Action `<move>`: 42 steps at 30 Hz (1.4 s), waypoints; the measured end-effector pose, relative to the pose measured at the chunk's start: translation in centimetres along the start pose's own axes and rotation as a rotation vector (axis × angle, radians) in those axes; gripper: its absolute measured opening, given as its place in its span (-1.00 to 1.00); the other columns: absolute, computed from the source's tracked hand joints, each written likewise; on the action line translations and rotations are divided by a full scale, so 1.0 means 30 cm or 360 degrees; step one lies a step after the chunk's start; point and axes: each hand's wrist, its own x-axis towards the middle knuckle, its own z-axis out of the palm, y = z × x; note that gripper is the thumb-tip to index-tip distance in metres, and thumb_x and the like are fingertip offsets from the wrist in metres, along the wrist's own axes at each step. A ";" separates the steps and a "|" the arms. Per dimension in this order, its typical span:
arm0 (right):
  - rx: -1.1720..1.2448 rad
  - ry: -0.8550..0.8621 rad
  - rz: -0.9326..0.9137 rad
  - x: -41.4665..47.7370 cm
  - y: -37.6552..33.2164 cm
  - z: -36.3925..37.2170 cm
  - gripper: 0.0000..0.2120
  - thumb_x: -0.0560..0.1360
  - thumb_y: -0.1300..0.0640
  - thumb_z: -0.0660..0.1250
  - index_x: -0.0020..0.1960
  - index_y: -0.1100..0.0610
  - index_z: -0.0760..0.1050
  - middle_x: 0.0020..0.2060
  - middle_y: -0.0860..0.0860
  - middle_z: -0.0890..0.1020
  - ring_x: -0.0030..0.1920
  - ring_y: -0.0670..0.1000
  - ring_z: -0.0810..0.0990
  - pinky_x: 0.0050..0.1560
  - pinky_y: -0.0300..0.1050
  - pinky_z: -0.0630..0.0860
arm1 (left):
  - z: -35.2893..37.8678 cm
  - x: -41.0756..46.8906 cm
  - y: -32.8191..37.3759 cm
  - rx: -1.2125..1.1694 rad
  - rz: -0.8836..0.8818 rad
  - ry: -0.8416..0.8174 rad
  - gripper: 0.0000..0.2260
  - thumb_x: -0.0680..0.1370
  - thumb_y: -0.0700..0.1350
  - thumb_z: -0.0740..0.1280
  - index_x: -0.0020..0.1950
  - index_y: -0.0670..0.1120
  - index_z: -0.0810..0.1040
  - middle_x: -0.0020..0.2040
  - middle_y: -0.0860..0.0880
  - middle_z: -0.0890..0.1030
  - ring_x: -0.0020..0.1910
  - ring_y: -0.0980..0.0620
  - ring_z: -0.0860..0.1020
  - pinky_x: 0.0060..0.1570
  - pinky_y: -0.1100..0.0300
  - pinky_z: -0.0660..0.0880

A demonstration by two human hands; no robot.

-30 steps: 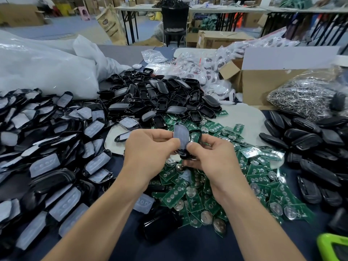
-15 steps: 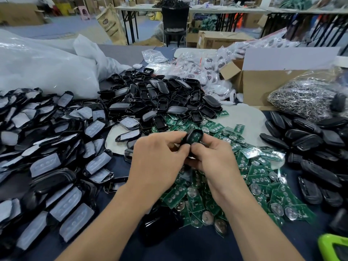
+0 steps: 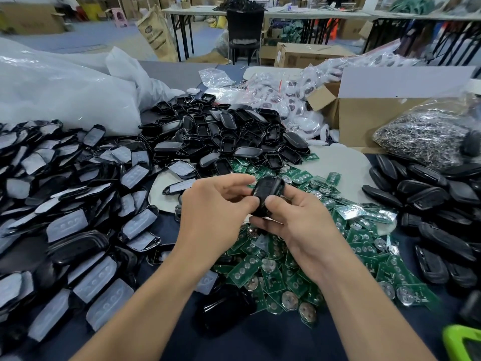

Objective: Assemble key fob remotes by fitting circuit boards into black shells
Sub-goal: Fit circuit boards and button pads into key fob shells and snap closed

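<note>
Both hands hold one black key fob shell (image 3: 266, 194) above the middle of the table. My left hand (image 3: 216, 217) pinches its left edge with thumb and fingertips. My right hand (image 3: 299, 225) grips it from the right, thumb on its front and fingers curled behind. Whatever lies inside the shell is hidden. Under the hands spreads a heap of green circuit boards (image 3: 291, 272) with round coin cells. Empty black shells (image 3: 221, 134) are piled behind the hands.
Shell halves with pale rubber pads (image 3: 65, 204) cover the left side. More black shells (image 3: 432, 212) lie at the right. A bag of metal rings (image 3: 426, 136) and a cardboard box (image 3: 364, 118) stand at the back right. A green object (image 3: 463, 342) sits at the bottom right corner.
A pale pad stood upright between my fingers a second ago; it is no longer in view. The black shell has turned and moved slightly right between both hands.
</note>
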 end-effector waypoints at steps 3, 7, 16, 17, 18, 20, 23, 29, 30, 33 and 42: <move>-0.0028 -0.0044 -0.0007 -0.002 -0.006 0.000 -0.77 0.67 0.35 0.26 0.14 0.15 0.66 0.01 0.09 0.77 0.03 0.05 0.76 -0.05 -0.11 0.69 | -0.004 0.010 -0.004 -0.0130 -0.0114 -0.0013 -0.73 0.42 -0.16 0.61 -0.08 0.23 0.74 -0.21 0.27 0.72 -0.15 0.31 0.68 -0.07 0.37 0.57; -0.0085 -0.0011 -0.0012 -0.002 -0.007 -0.001 -0.79 0.64 0.37 0.30 0.13 0.14 0.63 0.00 0.16 0.75 0.01 0.11 0.77 -0.10 -0.10 0.69 | -0.009 0.019 -0.013 -0.0346 -0.0252 -0.0129 -0.73 0.43 -0.25 0.59 -0.11 0.15 0.77 -0.20 0.09 0.76 -0.14 0.11 0.73 -0.02 0.14 0.63; -0.0060 0.0057 0.0065 0.002 -0.017 -0.005 -0.75 0.68 0.36 0.21 0.17 0.17 0.64 -0.01 0.18 0.76 -0.07 0.12 0.79 -0.15 -0.12 0.70 | -0.016 0.036 -0.031 -0.0473 -0.0396 -0.0249 -0.87 0.50 -0.26 0.55 -0.09 -0.03 0.79 -0.16 -0.03 0.77 -0.17 0.01 0.70 -0.15 0.21 0.65; -0.0066 0.0065 0.0062 0.002 -0.018 -0.004 -0.72 0.69 0.35 0.20 0.11 0.15 0.67 -0.04 0.16 0.77 -0.08 0.11 0.79 -0.16 -0.13 0.70 | -0.020 0.037 -0.031 -0.0494 -0.0408 -0.0262 -0.87 0.50 -0.26 0.54 -0.11 -0.02 0.79 -0.15 -0.04 0.77 -0.19 0.04 0.70 -0.15 0.21 0.66; -0.0088 0.0069 0.0052 0.002 -0.018 -0.002 -0.70 0.69 0.35 0.20 0.08 0.12 0.69 -0.07 0.14 0.78 -0.08 0.10 0.79 -0.17 -0.15 0.70 | -0.022 0.038 -0.030 -0.0512 -0.0419 -0.0277 -0.85 0.50 -0.26 0.54 -0.12 -0.01 0.79 -0.16 -0.04 0.77 -0.21 0.07 0.70 -0.16 0.23 0.66; -0.0123 0.0080 0.0029 0.001 -0.017 0.001 -0.70 0.69 0.34 0.22 0.06 0.11 0.70 -0.09 0.12 0.78 -0.07 0.08 0.79 -0.18 -0.16 0.70 | -0.025 0.038 -0.030 -0.0535 -0.0434 -0.0306 -0.82 0.51 -0.27 0.53 -0.15 0.02 0.80 -0.17 -0.04 0.77 -0.25 0.12 0.69 -0.18 0.26 0.66; -0.0132 0.0096 0.0013 0.003 -0.015 0.000 -0.73 0.69 0.33 0.24 0.06 0.10 0.69 -0.08 0.10 0.79 -0.06 0.08 0.79 -0.17 -0.16 0.70 | -0.026 0.041 -0.032 -0.0564 -0.0455 -0.0319 -0.87 0.52 -0.26 0.52 -0.11 -0.04 0.80 -0.17 -0.06 0.76 -0.27 0.14 0.67 -0.19 0.27 0.65; -0.0207 0.0110 -0.0042 0.004 -0.010 0.007 -0.65 0.68 0.34 0.25 -0.04 0.03 0.73 -0.08 0.08 0.79 -0.05 0.07 0.78 -0.17 -0.15 0.70 | -0.026 0.040 -0.030 -0.0604 -0.0470 -0.0369 -0.90 0.52 -0.26 0.52 -0.09 -0.08 0.80 -0.13 -0.17 0.75 -0.24 0.09 0.65 -0.14 0.21 0.68; -0.0219 0.0121 -0.0055 0.004 -0.009 0.007 -0.63 0.67 0.34 0.26 -0.09 0.01 0.74 -0.09 0.08 0.79 -0.05 0.07 0.78 -0.17 -0.16 0.70 | -0.027 0.040 -0.029 -0.0610 -0.0473 -0.0387 -0.90 0.52 -0.26 0.51 -0.09 -0.08 0.80 -0.10 -0.20 0.75 -0.22 0.08 0.65 -0.13 0.22 0.68; -0.0192 0.0124 -0.0048 0.003 -0.010 0.005 -0.61 0.68 0.34 0.24 -0.11 0.02 0.74 -0.10 0.08 0.79 -0.06 0.08 0.78 -0.18 -0.15 0.70 | -0.027 0.040 -0.027 -0.0602 -0.0465 -0.0395 -0.89 0.51 -0.27 0.51 -0.09 -0.08 0.80 -0.05 -0.23 0.74 -0.18 0.03 0.66 -0.14 0.22 0.68; -0.0232 -0.0028 -0.0010 0.003 -0.007 -0.002 -0.68 0.65 0.38 0.27 0.05 0.05 0.72 -0.02 0.09 0.78 0.03 0.06 0.77 -0.07 -0.12 0.71 | -0.024 0.035 -0.028 -0.0320 -0.0276 -0.0115 -0.81 0.39 -0.23 0.64 -0.21 0.06 0.78 -0.27 0.00 0.75 -0.28 0.01 0.73 -0.27 0.28 0.62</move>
